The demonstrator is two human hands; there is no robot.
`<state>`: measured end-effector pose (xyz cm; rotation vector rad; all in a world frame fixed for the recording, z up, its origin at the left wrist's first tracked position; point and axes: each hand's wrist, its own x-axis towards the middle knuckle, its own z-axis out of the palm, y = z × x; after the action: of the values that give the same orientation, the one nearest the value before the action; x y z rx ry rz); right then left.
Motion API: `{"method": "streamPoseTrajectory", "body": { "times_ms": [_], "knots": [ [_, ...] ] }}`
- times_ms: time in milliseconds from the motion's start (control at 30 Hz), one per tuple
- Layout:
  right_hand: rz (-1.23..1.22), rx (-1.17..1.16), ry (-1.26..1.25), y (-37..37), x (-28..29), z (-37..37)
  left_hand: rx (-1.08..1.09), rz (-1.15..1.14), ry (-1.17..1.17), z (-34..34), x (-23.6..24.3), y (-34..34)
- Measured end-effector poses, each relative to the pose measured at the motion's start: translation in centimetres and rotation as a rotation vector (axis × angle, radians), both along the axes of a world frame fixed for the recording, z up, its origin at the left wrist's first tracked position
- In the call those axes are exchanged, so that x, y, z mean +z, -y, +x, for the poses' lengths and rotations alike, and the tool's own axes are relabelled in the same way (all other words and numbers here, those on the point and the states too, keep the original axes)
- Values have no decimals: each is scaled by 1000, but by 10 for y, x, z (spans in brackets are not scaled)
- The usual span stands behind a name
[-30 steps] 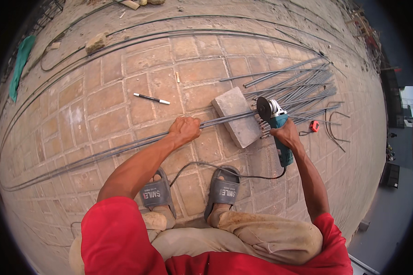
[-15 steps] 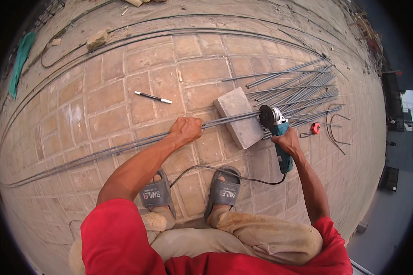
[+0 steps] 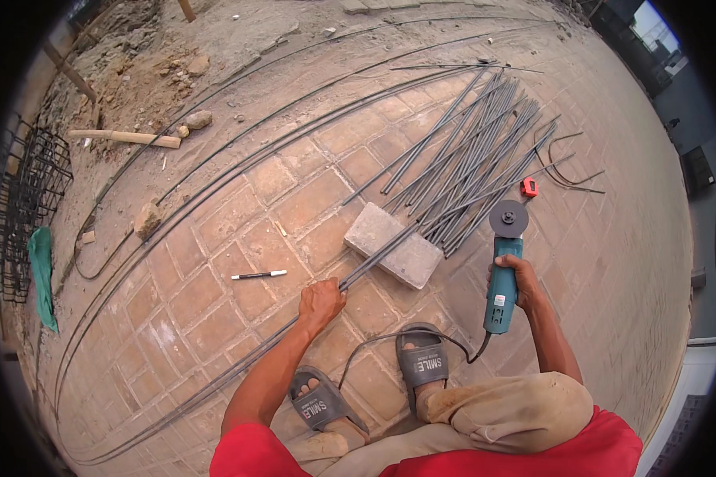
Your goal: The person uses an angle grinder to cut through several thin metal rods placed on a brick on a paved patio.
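My left hand [image 3: 322,304] is closed around long thin steel rods [image 3: 272,340], whose front ends lie across a grey concrete block [image 3: 394,245]. In my right hand [image 3: 522,280] is a teal angle grinder [image 3: 501,296], gripped by its body. Its dark disc [image 3: 508,218] stands up at the far end, apart from the rods and to the right of the block. A black cord [image 3: 410,336] runs from the grinder's rear past my sandals. Just beyond the block lies a loose pile of cut steel rods [image 3: 485,147].
A black-and-white marker [image 3: 258,275] lies on the brick paving left of the block. A red tape measure [image 3: 529,188] and bent rods [image 3: 569,171] are at the right. Long rods [image 3: 294,131] curve across the far side. A green cloth [image 3: 43,278] and rebar cages [image 3: 28,211] stand far left.
The grinder has moved away from the rods toward the right, its disc now facing up. My view has turned, so the rods and block appear more slanted. My left hand keeps its hold.
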<state>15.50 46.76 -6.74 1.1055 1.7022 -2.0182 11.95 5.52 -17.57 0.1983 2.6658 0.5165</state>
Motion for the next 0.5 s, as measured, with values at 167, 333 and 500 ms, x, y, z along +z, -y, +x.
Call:
{"method": "streamPoseTrajectory", "body": {
  "times_ms": [167,333,500],
  "knots": [
    [-156,-232,5,-6,-6,52,-44,24,-5,0,5,-5],
    [-144,-352,-69,-13,-3,88,-77,26,85,-6,21,-3],
    [-116,-476,-49,-31,-3,112,-314,206,-201,-30,20,31]
  ]
}}
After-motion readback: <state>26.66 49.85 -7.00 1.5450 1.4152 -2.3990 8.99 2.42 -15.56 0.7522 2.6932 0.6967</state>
